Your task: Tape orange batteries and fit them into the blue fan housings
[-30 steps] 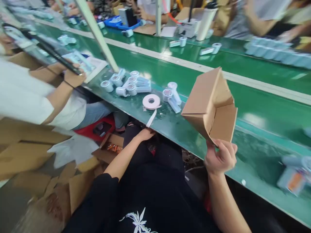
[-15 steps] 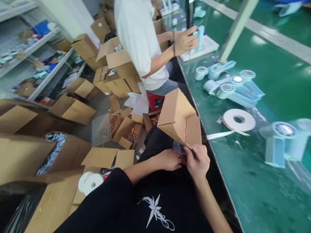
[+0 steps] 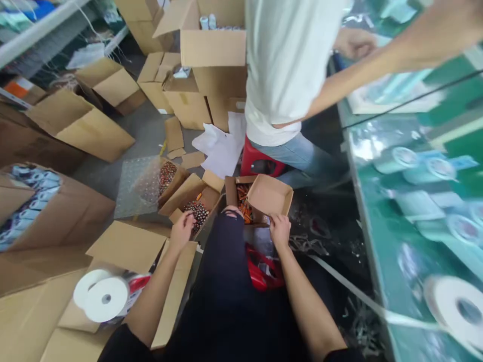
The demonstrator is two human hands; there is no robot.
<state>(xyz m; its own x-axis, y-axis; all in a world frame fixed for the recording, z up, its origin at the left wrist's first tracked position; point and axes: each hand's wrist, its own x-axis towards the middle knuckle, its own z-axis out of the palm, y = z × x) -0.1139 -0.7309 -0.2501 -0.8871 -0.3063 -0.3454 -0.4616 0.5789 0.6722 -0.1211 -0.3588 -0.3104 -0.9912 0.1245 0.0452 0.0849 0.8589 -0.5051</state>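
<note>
Your right hand [image 3: 279, 231] pinches a small box [image 3: 269, 195]; your half-curled left hand [image 3: 182, 229] meets the parts carton [image 3: 186, 194], its hold unclear.

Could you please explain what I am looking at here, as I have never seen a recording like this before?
There is no machine here: a person works with two bare hands, and a camera worn on the head looks down at them. The right hand holds a small cardboard box by its near edge, above an open carton of orange pieces. The left hand is at an open carton of small dark round pieces; whether it grips anything is unclear. On the green table to the right lie light-blue plastic pieces and a white roll. The white shirt belongs to a co-worker on a red stool.
</note>
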